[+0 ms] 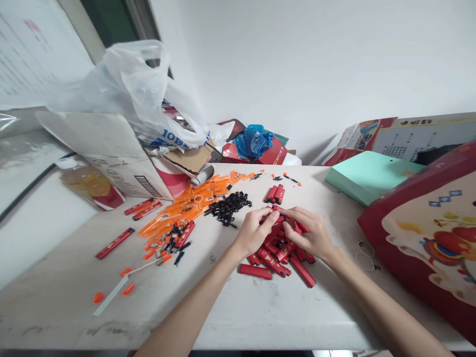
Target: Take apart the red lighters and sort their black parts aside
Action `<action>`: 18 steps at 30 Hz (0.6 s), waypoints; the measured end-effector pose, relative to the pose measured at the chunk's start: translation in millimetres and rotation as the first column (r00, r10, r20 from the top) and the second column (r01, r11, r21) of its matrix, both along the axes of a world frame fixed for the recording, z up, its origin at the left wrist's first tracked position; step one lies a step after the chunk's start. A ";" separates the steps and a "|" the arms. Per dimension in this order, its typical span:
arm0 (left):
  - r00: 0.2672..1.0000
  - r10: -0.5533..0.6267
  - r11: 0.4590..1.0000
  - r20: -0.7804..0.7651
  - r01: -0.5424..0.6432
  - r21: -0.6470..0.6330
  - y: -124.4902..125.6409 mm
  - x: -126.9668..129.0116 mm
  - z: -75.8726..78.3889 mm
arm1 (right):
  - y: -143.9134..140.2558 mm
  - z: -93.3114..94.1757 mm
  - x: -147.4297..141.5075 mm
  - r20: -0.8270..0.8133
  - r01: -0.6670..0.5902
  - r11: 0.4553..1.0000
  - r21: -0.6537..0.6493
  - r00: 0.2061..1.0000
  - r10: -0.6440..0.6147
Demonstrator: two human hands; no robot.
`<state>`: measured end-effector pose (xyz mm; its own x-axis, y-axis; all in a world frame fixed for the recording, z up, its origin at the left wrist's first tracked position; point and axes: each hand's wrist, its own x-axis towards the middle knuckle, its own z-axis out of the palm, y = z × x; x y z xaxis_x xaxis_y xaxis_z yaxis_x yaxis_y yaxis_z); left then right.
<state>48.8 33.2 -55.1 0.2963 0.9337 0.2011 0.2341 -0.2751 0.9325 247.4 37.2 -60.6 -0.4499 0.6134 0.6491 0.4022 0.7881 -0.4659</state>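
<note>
Red lighter case [275,212] sits pinched btwn both hands, just above pile of red lighter cases [277,258] at table [260,307] centre; left hand [253,232] fingers curled shut on its left end; right hand [312,233] fingers closed on right end; black small parts heap [227,206] near, to the left; orange clear strips [186,208] beyond that; mint-green box [368,176] far right; white plastic bag [137,94] at back left.

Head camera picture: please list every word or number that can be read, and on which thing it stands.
"10" in blue, then unclear letters: on the white plastic bag.
Red lighter cases under the left hand and right hand: print too small.
Cardboard box barcode label: blurred.
Boxes at right: text unreadable.
</note>
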 end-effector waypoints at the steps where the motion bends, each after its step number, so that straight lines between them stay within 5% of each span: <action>1: 1.000 0.004 1.000 -0.012 -0.003 0.011 -0.3 0.0 1.1 | 0.7 -0.5 0.5 0.009 0.009 1.000 0.019 1.000 -0.010; 10: 0.965 0.107 0.976 -0.239 -0.056 0.212 -6.1 7.5 2.5 | 8.7 -7.4 8.7 0.201 0.034 0.990 0.134 0.978 -0.060; 18: 0.913 0.165 0.961 -0.372 -0.064 0.271 -11.2 14.6 -1.8 | 6.0 -7.4 1.7 0.374 0.082 0.997 0.017 0.924 -0.082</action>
<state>63.4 22.0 -56.9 0.2920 0.9009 0.3211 0.6065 -0.4340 0.6662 249.1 43.2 -67.9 -0.6081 0.6577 0.4445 0.6102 0.7455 -0.2683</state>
